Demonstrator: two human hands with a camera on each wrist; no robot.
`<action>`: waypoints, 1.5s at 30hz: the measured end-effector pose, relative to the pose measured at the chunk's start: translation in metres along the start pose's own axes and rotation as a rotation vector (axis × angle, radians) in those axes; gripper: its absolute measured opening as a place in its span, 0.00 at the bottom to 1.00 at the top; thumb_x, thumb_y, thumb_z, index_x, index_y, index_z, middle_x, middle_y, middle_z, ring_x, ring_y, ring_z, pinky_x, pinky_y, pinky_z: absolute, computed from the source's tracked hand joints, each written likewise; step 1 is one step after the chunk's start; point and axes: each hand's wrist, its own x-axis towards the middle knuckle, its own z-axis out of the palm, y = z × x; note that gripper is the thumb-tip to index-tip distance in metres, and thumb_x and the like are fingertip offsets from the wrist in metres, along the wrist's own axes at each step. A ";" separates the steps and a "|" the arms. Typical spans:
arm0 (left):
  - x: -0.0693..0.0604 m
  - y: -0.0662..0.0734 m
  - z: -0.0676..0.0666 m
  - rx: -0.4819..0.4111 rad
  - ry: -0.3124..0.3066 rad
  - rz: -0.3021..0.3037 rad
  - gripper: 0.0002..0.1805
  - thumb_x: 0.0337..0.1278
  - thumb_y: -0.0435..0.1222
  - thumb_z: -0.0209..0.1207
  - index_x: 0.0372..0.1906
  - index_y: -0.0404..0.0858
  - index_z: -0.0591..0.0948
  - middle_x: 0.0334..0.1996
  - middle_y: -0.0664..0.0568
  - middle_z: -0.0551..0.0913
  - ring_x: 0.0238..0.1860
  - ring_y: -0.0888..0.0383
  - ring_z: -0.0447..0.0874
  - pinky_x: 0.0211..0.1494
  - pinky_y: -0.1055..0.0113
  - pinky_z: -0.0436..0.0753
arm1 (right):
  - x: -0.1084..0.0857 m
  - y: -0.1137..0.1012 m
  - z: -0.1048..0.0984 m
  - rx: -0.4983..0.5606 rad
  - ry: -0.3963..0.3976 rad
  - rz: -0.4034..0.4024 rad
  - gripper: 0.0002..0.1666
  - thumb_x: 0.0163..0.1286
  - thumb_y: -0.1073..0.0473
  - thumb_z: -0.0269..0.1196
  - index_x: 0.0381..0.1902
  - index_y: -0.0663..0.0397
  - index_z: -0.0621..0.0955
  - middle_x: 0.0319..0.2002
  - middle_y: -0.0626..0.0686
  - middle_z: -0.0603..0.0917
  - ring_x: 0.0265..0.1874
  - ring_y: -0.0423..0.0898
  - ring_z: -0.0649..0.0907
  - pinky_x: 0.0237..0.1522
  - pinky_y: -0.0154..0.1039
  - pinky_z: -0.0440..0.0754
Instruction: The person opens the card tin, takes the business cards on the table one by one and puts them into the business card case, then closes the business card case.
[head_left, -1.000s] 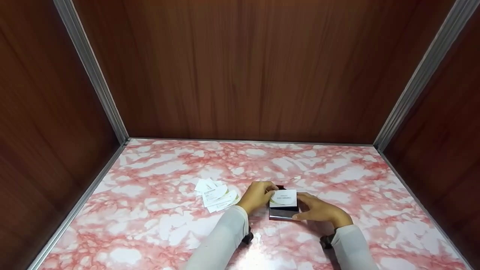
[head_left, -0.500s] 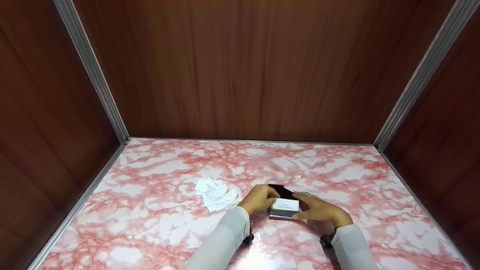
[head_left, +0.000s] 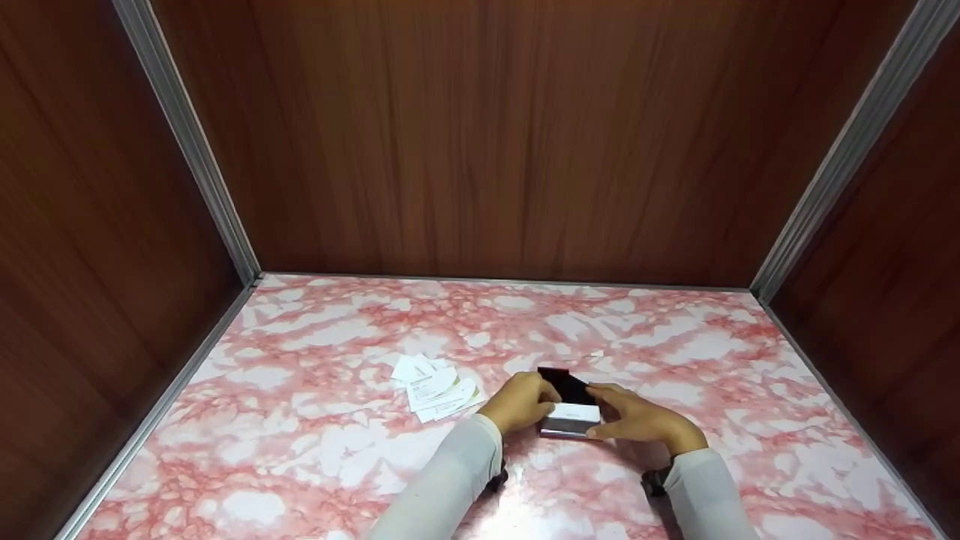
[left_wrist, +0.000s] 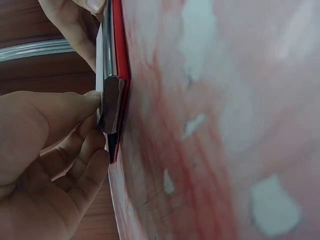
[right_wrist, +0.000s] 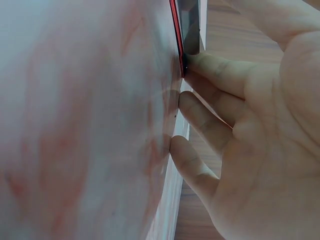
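Observation:
A metal business card case (head_left: 568, 430) with a dark flap and red edging lies unfolded on the table, between both hands. White business cards (head_left: 577, 412) stick out of its metal pocket at the far side. My left hand (head_left: 519, 403) pinches the cards at their left edge; in the left wrist view its thumb (left_wrist: 82, 102) presses on the white card face. From the right, my right hand (head_left: 646, 421) holds the case with thumb and index finger. Its other fingers (right_wrist: 192, 157) spread down to the table in the right wrist view.
Several white business cards (head_left: 435, 390) lie fanned out on the table left of my left hand. The red-and-white marbled table (head_left: 315, 450) is bounded by brown wood-grain panels (head_left: 480, 150) and grey metal rails (head_left: 202, 165).
The cards in my left hand have slid toward me into the case's pocket, so less of them shows and the dark flap behind is uncovered. My right hand has stayed in place.

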 end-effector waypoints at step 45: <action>-0.024 -0.015 -0.028 -0.099 -0.093 0.026 0.19 0.63 0.34 0.62 0.58 0.34 0.83 0.52 0.47 0.84 0.52 0.52 0.81 0.57 0.67 0.78 | -0.001 -0.001 0.001 -0.009 -0.024 0.033 0.52 0.68 0.44 0.67 0.79 0.58 0.56 0.77 0.68 0.52 0.74 0.70 0.51 0.67 0.71 0.54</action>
